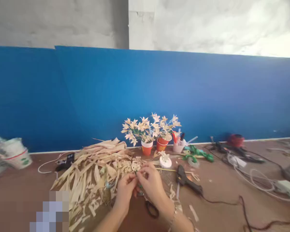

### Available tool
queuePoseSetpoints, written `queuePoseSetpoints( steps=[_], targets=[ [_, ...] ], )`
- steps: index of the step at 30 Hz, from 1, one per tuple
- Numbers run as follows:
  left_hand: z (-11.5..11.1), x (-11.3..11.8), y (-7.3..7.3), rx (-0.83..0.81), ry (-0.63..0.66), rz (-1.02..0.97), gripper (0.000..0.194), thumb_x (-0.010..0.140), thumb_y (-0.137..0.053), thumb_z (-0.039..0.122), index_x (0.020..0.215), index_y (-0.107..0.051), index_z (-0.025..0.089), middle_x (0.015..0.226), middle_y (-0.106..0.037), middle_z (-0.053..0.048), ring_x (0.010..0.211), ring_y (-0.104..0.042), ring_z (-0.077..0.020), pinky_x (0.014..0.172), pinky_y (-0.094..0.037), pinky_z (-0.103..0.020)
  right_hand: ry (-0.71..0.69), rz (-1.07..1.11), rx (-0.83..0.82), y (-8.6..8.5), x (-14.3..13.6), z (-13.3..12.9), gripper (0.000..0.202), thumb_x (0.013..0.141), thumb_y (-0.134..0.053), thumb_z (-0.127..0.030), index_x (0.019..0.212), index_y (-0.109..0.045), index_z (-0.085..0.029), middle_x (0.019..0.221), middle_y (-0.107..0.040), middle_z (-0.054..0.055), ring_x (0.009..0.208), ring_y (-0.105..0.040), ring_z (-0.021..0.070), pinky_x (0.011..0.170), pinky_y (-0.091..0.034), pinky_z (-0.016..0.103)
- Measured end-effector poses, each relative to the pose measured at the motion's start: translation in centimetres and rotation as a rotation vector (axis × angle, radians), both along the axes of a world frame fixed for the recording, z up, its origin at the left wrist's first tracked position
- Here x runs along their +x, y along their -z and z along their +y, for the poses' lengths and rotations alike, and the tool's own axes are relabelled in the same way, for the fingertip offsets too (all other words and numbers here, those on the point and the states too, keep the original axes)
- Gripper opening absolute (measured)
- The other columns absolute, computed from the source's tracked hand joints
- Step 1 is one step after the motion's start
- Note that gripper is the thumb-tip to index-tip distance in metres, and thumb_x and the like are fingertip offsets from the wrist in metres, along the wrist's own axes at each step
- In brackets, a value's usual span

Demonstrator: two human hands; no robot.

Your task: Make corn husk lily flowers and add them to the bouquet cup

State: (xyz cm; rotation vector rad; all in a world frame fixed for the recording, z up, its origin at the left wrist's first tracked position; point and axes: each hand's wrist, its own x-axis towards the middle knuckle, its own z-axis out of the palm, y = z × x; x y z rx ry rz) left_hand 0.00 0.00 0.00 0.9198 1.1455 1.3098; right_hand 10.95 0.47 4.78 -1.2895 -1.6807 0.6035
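My left hand (126,188) and my right hand (151,181) meet above the table, with thumbs and fingers pinched together. A tiny dark-green bit shows between the fingertips, too small to name. Under my right wrist lies a black-handled pair of scissors (151,209), its blades mostly hidden. Beside my left hand spreads a heap of dry, pale husk strips (87,175), with small cut scraps around it. Just beyond my right hand is a white round dish (165,163) holding a pale flower. A black glue gun (187,181) lies to the right.
Two red paper cups (147,150) hold pale husk flowers (141,125) near the blue wall (159,80). A pen cup (178,147) and green tape rolls (195,150) stand beside them. Cables (251,180) trail on the right; a white bucket (16,154) stands far left.
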Motion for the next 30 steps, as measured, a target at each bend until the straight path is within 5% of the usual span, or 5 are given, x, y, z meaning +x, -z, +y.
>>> queuePoseSetpoints(
  steps=[22,26,30],
  targets=[
    [-0.5,-0.1,-0.7,0.005,0.052,0.067,0.032,0.066,-0.065,0.046,0.066,-0.056,0.016,0.038,-0.045,0.006,0.033,-0.033,-0.0055,0.034,-0.021,-0.017,0.026,0.097,-0.014,0.6,-0.1,0.4,0.013,0.069,-0.048,-0.010,0.058,-0.051,-0.018,0.080,-0.054,0.004,0.066,-0.052,0.0145,0.057,-0.038,0.024],
    [-0.4,-0.6,-1.5,0.012,-0.073,0.066,0.033,0.067,-0.065,0.042,0.087,-0.056,0.017,0.037,-0.038,0.011,0.034,-0.030,-0.0050,0.036,-0.019,-0.015,-0.016,0.139,-0.052,0.8,0.2,0.8,0.015,0.069,-0.048,-0.012,0.055,-0.050,-0.018,0.080,-0.054,0.004,0.069,-0.053,0.0152,0.058,-0.040,0.024],
    [-0.2,-0.8,-1.7,-0.023,0.082,0.060,0.047,0.071,-0.060,0.046,0.106,-0.055,0.015,0.040,-0.047,0.007,0.032,-0.029,-0.0059,0.033,-0.015,-0.017,-0.034,0.168,-0.087,1.3,0.4,1.2,0.017,0.070,-0.050,-0.015,0.054,-0.051,-0.018,0.079,-0.054,0.004,0.072,-0.055,0.0156,0.062,-0.041,0.025]
  ],
)
